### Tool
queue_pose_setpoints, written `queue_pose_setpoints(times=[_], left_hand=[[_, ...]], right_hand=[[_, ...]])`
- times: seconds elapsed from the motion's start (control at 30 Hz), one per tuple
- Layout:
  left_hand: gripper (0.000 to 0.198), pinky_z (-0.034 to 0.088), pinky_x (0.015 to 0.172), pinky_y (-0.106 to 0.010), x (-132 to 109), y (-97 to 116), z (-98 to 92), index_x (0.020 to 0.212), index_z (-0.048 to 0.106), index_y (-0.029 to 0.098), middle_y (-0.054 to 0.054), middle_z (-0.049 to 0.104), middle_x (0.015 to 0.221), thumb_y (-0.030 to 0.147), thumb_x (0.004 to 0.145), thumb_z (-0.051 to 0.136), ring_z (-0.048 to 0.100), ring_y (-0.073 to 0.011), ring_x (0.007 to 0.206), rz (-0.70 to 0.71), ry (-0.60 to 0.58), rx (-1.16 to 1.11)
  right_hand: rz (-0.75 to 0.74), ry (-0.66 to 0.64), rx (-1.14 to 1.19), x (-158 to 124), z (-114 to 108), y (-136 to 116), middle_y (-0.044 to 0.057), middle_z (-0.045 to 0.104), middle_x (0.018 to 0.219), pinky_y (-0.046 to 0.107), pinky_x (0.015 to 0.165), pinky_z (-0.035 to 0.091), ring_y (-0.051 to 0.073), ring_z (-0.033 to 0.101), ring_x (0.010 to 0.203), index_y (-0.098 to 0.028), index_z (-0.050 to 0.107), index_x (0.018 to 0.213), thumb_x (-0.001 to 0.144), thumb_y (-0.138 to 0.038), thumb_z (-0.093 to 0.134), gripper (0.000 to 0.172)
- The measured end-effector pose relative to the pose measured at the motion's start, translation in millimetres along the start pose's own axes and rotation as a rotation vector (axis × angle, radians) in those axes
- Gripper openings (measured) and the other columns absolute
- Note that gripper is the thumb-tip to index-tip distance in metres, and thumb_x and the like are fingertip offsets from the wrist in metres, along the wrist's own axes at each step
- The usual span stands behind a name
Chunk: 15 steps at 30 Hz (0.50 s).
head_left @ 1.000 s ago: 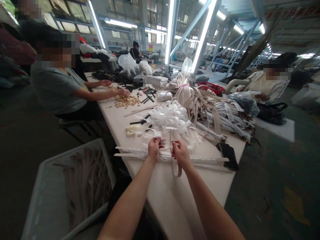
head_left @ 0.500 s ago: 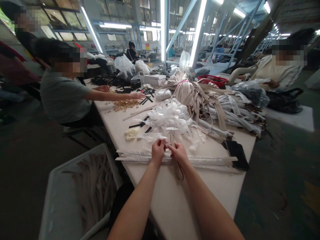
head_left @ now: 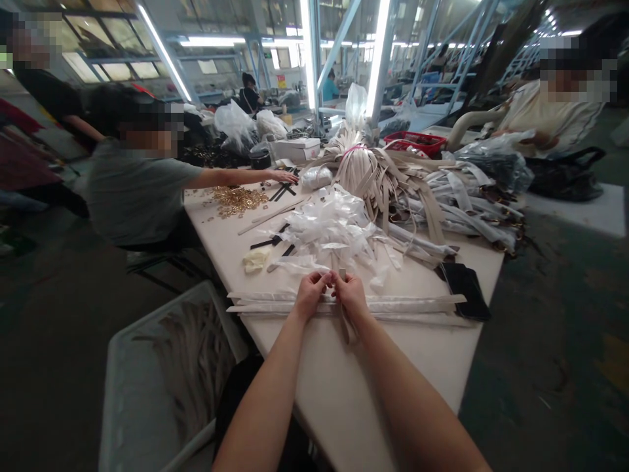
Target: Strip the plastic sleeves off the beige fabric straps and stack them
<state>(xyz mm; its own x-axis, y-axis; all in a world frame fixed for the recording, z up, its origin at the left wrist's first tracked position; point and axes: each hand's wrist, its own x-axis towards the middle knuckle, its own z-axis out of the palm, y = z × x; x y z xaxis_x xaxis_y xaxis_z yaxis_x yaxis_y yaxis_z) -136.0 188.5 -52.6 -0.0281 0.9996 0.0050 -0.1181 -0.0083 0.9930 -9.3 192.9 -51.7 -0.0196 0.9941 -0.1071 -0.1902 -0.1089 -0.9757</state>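
Note:
My left hand [head_left: 310,294] and my right hand [head_left: 350,292] meet fingertip to fingertip over the table. A beige strap [head_left: 348,331] is gripped in my right hand; its end sticks up above the fingers and a loop hangs below onto the table. The fingers of my left hand are pinched at the same spot, and what lies between them is too small to make out. Under both wrists run several long plastic-wrapped straps [head_left: 413,304], laid side by side across the table. Just beyond my hands is a heap of clear plastic sleeves [head_left: 329,226].
A bundle of beige straps [head_left: 363,170] lies behind the sleeves, with wrapped straps [head_left: 472,216] to its right. Gold metal rings [head_left: 240,200] are piled at left, near a co-worker's hand [head_left: 285,176]. A white bin [head_left: 118,367] with straps stands beside the table. A black pouch [head_left: 464,292] sits at right.
My hands have come closer together, and the strap's end now shows above my right fingers. The co-worker at left has drawn one hand back from the rings and reaches toward the black strips.

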Motion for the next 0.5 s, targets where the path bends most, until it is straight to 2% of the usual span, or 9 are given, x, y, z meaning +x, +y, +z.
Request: queue_pose_setpoints(times=[0.07, 0.13, 0.23, 0.37, 0.43, 0.5], left_hand=[[0.031, 0.034, 0.051, -0.023, 2.8, -3.3, 0.7, 0.076, 0.07, 0.014, -0.002, 0.063, 0.066, 0.045, 0.074, 0.077, 0.046, -0.0086, 0.052, -0.009, 0.031, -0.039], [0.032, 0.033, 0.049, -0.023, 6.9, -6.7, 1.0, 0.075, 0.069, 0.014, -0.001, 0.061, 0.062, 0.045, 0.072, 0.078, 0.045, -0.0079, 0.05, -0.019, 0.111, -0.103], [0.035, 0.034, 0.05, -0.023, 13.3, -11.3, 0.0, 0.072, 0.065, 0.015, 0.0, 0.058, 0.059, 0.046, 0.069, 0.08, 0.048, -0.0086, 0.051, -0.038, 0.238, -0.203], [0.037, 0.036, 0.051, -0.023, 17.0, -14.9, -1.8, 0.071, 0.063, 0.014, 0.0, 0.058, 0.06, 0.046, 0.069, 0.081, 0.05, -0.009, 0.052, -0.051, 0.238, -0.249], [0.037, 0.036, 0.05, -0.022, 16.7, -15.3, -2.1, 0.072, 0.063, 0.014, 0.0, 0.058, 0.06, 0.046, 0.071, 0.08, 0.05, -0.0089, 0.052, -0.04, 0.226, -0.25], [0.036, 0.036, 0.05, -0.022, 15.9, -14.6, -2.0, 0.073, 0.064, 0.014, -0.001, 0.058, 0.061, 0.047, 0.072, 0.079, 0.05, -0.009, 0.052, -0.028, 0.222, -0.24]], right_hand=[[0.051, -0.056, 0.013, -0.5, -4.3, -1.3, -0.005, 0.048, 0.044, 0.022, 0.036, 0.041, 0.009, 0.044, 0.032, -0.018, 0.057, 0.067, 0.082, -0.063, 0.058, 0.048], [0.089, -0.134, 0.058, -3.8, -10.9, -2.4, -0.006, 0.048, 0.044, 0.024, 0.041, 0.046, 0.009, 0.042, 0.031, -0.018, 0.06, 0.075, 0.088, -0.059, 0.049, 0.044], [0.087, -0.233, 0.068, -12.0, -20.5, -3.0, -0.005, 0.057, 0.053, 0.023, 0.044, 0.047, 0.01, 0.05, 0.036, -0.016, 0.063, 0.09, 0.088, -0.046, 0.051, 0.032], [0.064, -0.297, -0.025, -17.0, -23.5, -1.5, 0.005, 0.074, 0.081, 0.024, 0.043, 0.046, 0.013, 0.061, 0.043, -0.017, 0.063, 0.1, 0.085, -0.046, 0.058, 0.033], [0.075, -0.291, -0.053, -15.9, -21.7, -0.6, 0.007, 0.076, 0.088, 0.026, 0.042, 0.047, 0.013, 0.058, 0.039, -0.017, 0.064, 0.097, 0.085, -0.049, 0.059, 0.034], [0.096, -0.282, -0.065, -14.5, -19.9, -0.2, 0.007, 0.077, 0.086, 0.026, 0.041, 0.047, 0.012, 0.055, 0.035, -0.017, 0.065, 0.092, 0.085, -0.051, 0.06, 0.035]])
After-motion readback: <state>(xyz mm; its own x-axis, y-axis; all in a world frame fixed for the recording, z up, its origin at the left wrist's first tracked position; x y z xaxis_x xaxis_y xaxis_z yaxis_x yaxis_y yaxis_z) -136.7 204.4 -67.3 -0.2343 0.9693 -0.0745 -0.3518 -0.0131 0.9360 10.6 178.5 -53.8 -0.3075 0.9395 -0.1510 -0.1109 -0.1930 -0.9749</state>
